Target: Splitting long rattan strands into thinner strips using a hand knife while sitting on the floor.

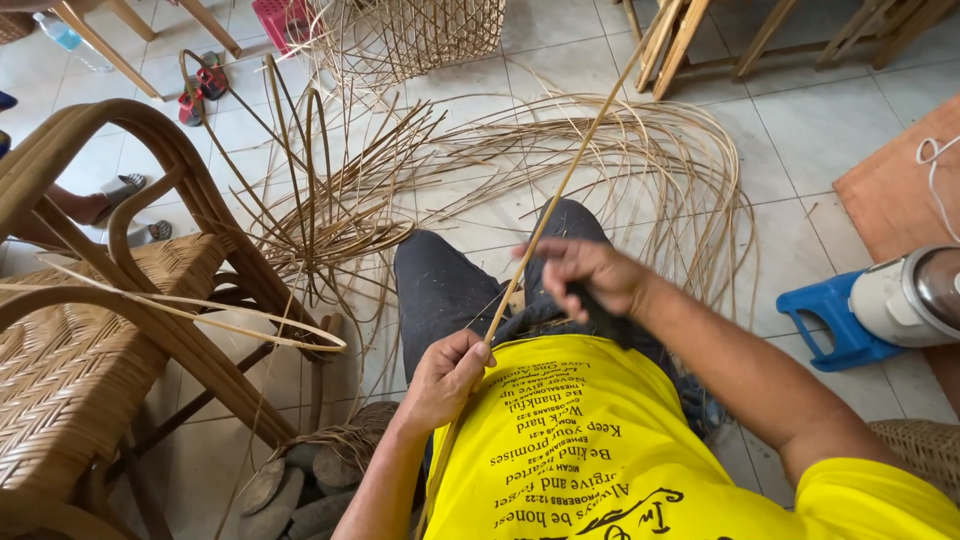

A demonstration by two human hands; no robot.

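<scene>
A long thin rattan strip (pixel 575 165) runs from my lap up toward the top of the view. My left hand (pixel 447 376) is closed around its lower part, just above my yellow shirt. Higher on the strip, over my dark trousers, my right hand (pixel 588 277) pinches it while gripping a dark-handled tool (pixel 603 318), most of which my fingers hide. I am seated, knees pointing away.
A woven rattan chair (pixel 90 330) stands close on my left. Loose rattan strips (pixel 420 170) lie spread on the tiled floor ahead, below an open-weave basket frame (pixel 410 35). A blue stool and a white appliance (pixel 905 295) sit at right. Someone's sandalled foot (pixel 115 190) shows far left.
</scene>
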